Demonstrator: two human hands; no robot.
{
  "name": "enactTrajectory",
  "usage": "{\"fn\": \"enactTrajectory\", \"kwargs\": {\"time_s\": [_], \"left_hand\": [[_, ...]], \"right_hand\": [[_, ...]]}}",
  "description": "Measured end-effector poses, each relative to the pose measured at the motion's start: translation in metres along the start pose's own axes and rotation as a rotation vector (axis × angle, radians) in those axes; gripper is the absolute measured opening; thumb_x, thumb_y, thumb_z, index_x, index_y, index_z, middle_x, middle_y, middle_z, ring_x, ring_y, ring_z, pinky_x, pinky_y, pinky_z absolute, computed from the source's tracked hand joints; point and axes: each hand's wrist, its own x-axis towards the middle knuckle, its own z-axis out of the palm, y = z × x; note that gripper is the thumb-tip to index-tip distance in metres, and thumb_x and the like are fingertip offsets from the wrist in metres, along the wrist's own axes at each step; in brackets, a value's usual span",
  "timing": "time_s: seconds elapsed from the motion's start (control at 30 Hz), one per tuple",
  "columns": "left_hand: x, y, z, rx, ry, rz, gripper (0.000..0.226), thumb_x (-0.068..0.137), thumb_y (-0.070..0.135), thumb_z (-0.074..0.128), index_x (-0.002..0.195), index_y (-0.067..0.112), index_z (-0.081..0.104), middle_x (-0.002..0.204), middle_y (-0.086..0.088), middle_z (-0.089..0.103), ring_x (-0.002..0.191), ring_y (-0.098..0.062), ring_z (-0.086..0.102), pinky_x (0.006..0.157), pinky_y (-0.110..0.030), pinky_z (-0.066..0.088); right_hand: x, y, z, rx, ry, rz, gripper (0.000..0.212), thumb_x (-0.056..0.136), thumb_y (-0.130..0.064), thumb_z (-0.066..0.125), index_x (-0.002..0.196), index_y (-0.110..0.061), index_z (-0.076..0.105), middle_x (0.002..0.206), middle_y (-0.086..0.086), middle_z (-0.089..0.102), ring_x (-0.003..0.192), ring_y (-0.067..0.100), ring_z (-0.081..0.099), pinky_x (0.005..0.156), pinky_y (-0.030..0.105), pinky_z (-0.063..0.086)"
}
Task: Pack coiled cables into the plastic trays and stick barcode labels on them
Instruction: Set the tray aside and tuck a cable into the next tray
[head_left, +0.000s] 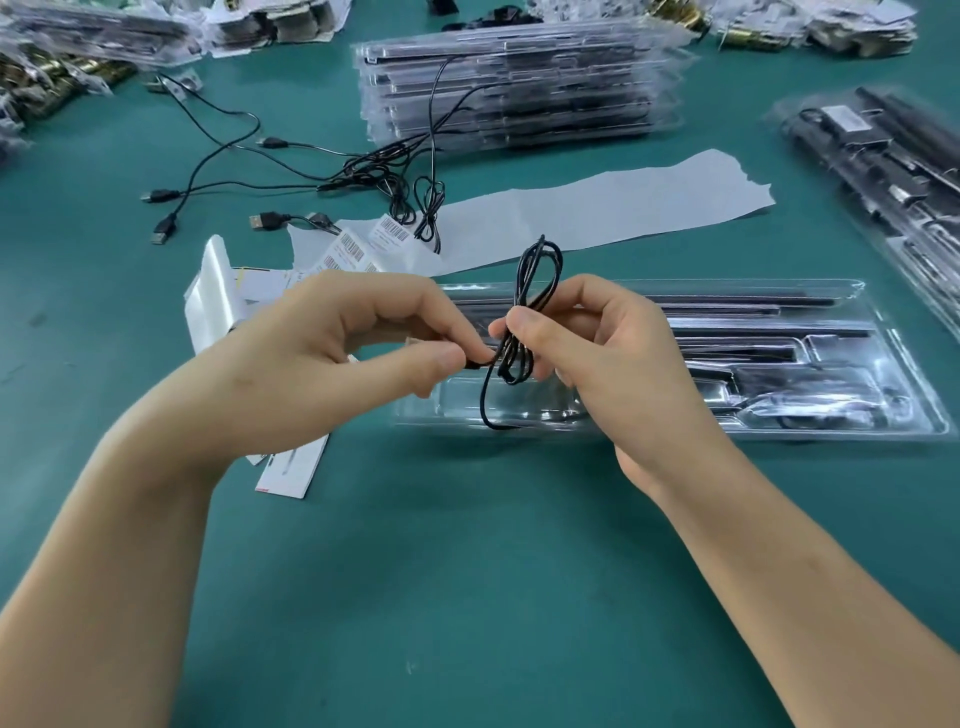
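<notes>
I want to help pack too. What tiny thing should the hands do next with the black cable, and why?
Probably wrap the loose end of the cable round its middle. The right hand pinches the bundle at its waist, the left hand pinches the end beside it, and a slack loop hangs below. The tray lies right behind, but the bundle looks too loose to pack yet.

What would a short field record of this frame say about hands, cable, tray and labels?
left hand: pinches one end of the thin black coiled cable
right hand: fingers grip the coil's middle
clear plastic tray: on green table, black parts inside
white barcode labels: on backing paper behind left hand
loose black USB cables: far left
stack of filled clear trays: far centre
</notes>
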Motion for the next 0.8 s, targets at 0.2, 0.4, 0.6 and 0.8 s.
{"fn": "enactTrajectory", "kwargs": {"time_s": [0.2,0.4,0.6,0.8], "left_hand": [[0.003,-0.002,0.011,0.023,-0.103,0.052,0.026,0.082,0.039,0.079,0.107,0.032,0.075,0.102,-0.006,0.074,0.101,-0.025,0.067,0.100,-0.037,0.049],[0.014,-0.007,0.024,-0.106,0.030,0.122,0.024,0.083,0.023,0.083,0.105,0.018,0.076,0.101,-0.004,0.075,0.099,-0.024,0.072,0.096,-0.030,0.054],[0.027,-0.015,0.030,-0.301,0.409,0.039,0.020,0.085,0.021,0.077,0.104,0.014,0.074,0.082,0.001,0.078,0.078,-0.016,0.076,0.066,-0.023,0.057],[0.027,-0.020,0.035,-0.207,0.488,0.055,0.032,0.071,0.024,0.093,0.091,0.022,0.069,0.084,-0.004,0.078,0.074,-0.022,0.074,0.068,-0.032,0.059]], "right_hand": [[0.000,-0.002,0.000,0.017,-0.014,-0.025,0.014,0.091,-0.016,0.077,0.093,-0.011,0.064,0.087,0.001,0.080,0.066,0.001,0.066,0.063,0.015,0.048],[0.000,0.001,0.001,-0.038,-0.013,-0.029,0.017,0.087,-0.018,0.081,0.088,-0.017,0.064,0.086,-0.001,0.079,0.082,0.016,0.075,0.076,0.024,0.055],[0.000,-0.001,0.002,-0.083,-0.030,-0.021,0.013,0.087,-0.016,0.081,0.087,-0.019,0.068,0.088,-0.005,0.080,0.087,0.014,0.077,0.075,0.022,0.060],[-0.002,-0.003,0.004,-0.105,-0.051,-0.034,0.010,0.087,-0.023,0.082,0.087,-0.024,0.073,0.086,-0.006,0.080,0.085,0.012,0.077,0.069,0.020,0.057]]}}
